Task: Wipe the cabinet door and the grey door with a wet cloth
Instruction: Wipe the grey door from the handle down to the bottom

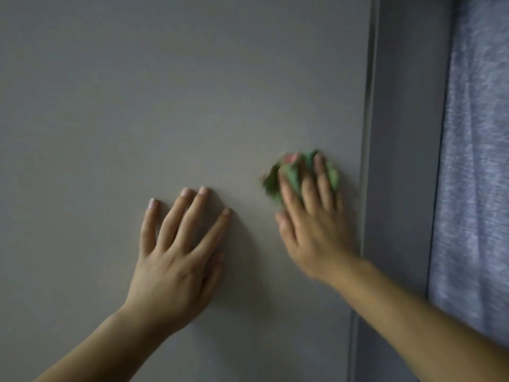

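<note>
A person's right hand presses a crumpled green cloth (with a pinkish patch near its top) flat against a plain grey door panel, right of centre in the frame and just beside the panel's right edge. The fingers lie spread over the cloth, pinning it to the surface rather than clenching it; the hand is blurred, which suggests a wiping stroke in progress. The left hand, lower centre, rests open and flat on the same panel with all 4 fingers extended, grasping nothing and apparently bracing. To the right of the panel runs a darker grey frame, and beyond it, at the far right of the frame, hangs a mottled blue-grey fabric. Whether this panel is the cabinet door or the grey door cannot be told. The risks from here: the loosely pinned cloth could slip from under the fingers, and the stroke could overrun the edge, knocking knuckles on the frame.
</note>
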Motion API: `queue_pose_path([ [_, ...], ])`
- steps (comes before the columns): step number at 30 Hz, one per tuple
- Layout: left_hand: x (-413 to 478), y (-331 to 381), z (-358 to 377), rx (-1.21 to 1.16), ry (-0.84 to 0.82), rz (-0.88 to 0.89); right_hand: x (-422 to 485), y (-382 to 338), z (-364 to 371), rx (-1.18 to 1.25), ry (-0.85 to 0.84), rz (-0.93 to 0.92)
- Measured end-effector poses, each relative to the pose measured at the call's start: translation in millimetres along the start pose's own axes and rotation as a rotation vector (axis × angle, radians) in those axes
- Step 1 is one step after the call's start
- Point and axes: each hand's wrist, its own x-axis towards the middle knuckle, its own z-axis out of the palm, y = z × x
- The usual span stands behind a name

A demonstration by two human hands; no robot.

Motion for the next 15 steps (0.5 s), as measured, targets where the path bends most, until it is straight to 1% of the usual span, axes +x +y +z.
queue_pose_path([
  [2, -6.8, -0.9, -0.7, -0.005, -0.016, 0.009, -38.4, -18.0, 4.1, -0.011, -0.104, -0.194],
  [3, -10.0, -2.3, -1.5, -0.005, -0.022, 0.016, -48.2, -17.6, 4.5, -0.028, -0.128, -0.27],
  [4, -12.9, -4.4, -2.4, -0.005, -0.027, 0.021, -46.9, -12.9, 3.2, -0.046, -0.129, -0.318],
  [5, -15.3, -6.8, -3.4, -0.002, -0.03, 0.022, -36.8, -6.8, 2.2, -0.068, -0.107, -0.327],
  [6, -17.5, -9.7, -4.3, 0.004, -0.03, 0.011, -20.4, -1.2, 0.5, -0.082, -0.072, -0.29],
  [7, -19.4, -13.3, -5.1, 0.013, -0.027, -0.013, 0.4, 4.5, -1.3, -0.078, -0.028, -0.208],
  [10, -27.2, -27.3, -6.9, 0.06, -0.018, -0.124, 46.1, 0.6, -5.4, 0.002, 0.061, 0.092],
  [11, -30.6, -31.4, -7.2, 0.074, -0.02, -0.145, 45.4, -11.9, -3.8, 0.016, 0.078, 0.111],
  [12, -34.7, -34.8, -7.7, 0.084, -0.027, -0.156, 36.4, -26.8, 0.0, 0.014, 0.078, 0.058],
  [15, -44.7, -42.2, -10.3, 0.098, -0.059, -0.148, -7.6, -63.3, 8.0, -0.011, -0.037, -0.251],
])
